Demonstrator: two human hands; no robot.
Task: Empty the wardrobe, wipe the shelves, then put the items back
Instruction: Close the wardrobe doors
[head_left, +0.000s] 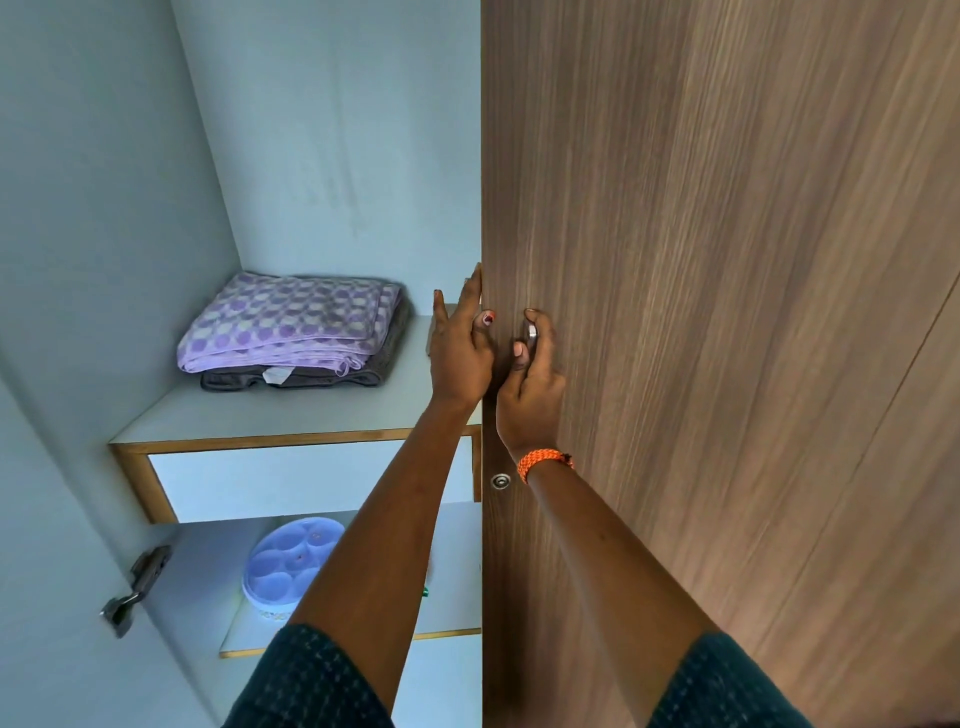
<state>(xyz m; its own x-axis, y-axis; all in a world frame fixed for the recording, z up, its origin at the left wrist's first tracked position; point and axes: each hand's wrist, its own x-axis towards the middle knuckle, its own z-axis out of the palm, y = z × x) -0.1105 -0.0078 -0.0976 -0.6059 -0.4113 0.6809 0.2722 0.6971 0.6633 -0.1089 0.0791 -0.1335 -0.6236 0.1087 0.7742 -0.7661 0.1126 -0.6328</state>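
**Wood-grain door shut on the right, both hands at its edge**

Brown wood-grain laminate wardrobe door (727, 312): flat, matte, fine vertical streaks, closed on the right half. Left half stands open, showing a pale blue-grey smooth interior.

Right hand (530, 384): grip curled round a small round metal door knob (531, 332), thumb and fingers pinching it. Braided orange wristband (543, 462) on that wrist. Small round metal lock (500, 481) sits lower on the door, near the edge, just left of the wristband.

Left hand (460, 353): fingers straight, nothing held, fingertips lying against the door's left edge, thumb beside the knob.

Upper pale grey shelf with light wood edge banding (249, 421): carries a folded purple-and-cream checked towel (291, 322), soft and nubby, stacked directly on a folded dark grey cloth (311, 378) with a white label showing at the front. Stack sits toward the back left of the shelf.

Below it, a flat white drawer front (291, 478) framed in the same wood banding.

Lower pale shelf (447, 597): round lilac plastic compartment tray (291, 564) with circular wells, partly hidden by the left forearm.

Grey metal hinge (136, 587) on the left side wall, near the lower shelf. Dark teal dotted sleeves (306, 680) on both arms.
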